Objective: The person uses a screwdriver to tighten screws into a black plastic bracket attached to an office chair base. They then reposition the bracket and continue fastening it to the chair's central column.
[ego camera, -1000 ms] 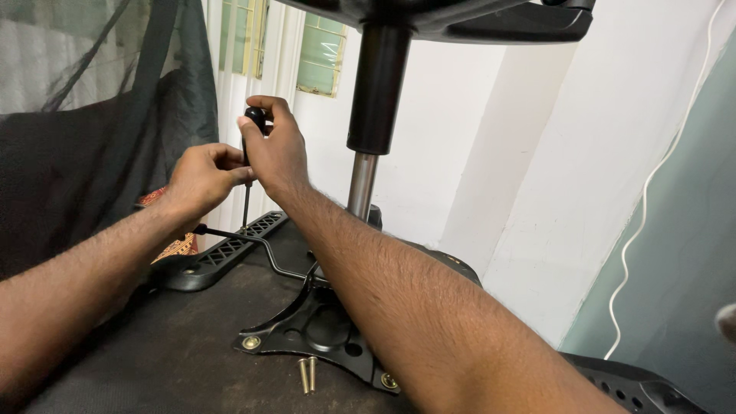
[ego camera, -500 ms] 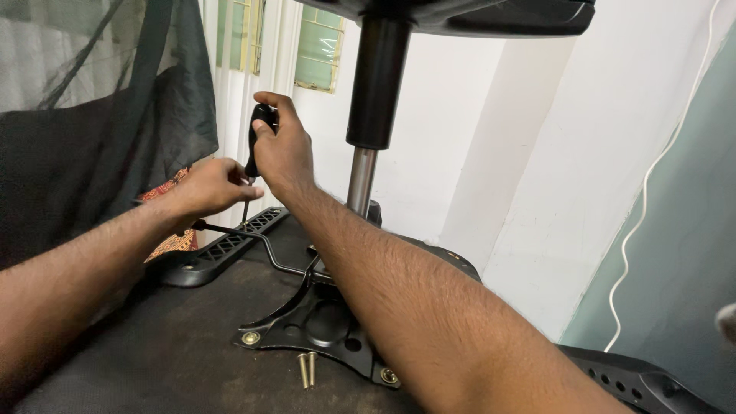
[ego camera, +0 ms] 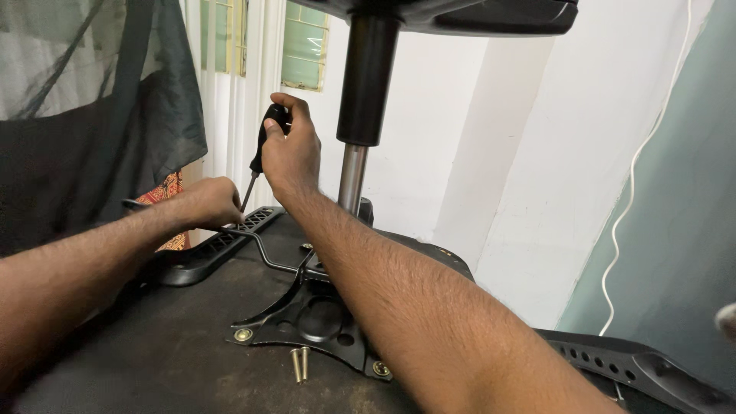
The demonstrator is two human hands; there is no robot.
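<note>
the work in hand is the fastening of an armrest (ego camera: 207, 249) to the upturned underside of an office chair seat (ego camera: 138, 353). the landmark is the black mounting plate (ego camera: 310, 322) bolted to the seat, from which the gas lift column (ego camera: 354, 172) rises.

- right hand (ego camera: 290, 149): closed fully round the black handle of a screwdriver (ego camera: 261, 157), up and left of the plate. the shaft runs down and left toward the armrest.
- left hand (ego camera: 205, 203): curled closed at the lower end of the shaft, above the armrest bracket; whether it pinches the tip or a screw cannot be told.
- two loose brass screws (ego camera: 299, 364) lie on the seat just in front of the plate.
- a bent lever rod (ego camera: 264, 249) runs from the plate toward the left hand.

judgement: the driver is being seated on a fastener. the next move calls for a steady vertical shaft, downward pressure and rotation from the right hand.
</note>
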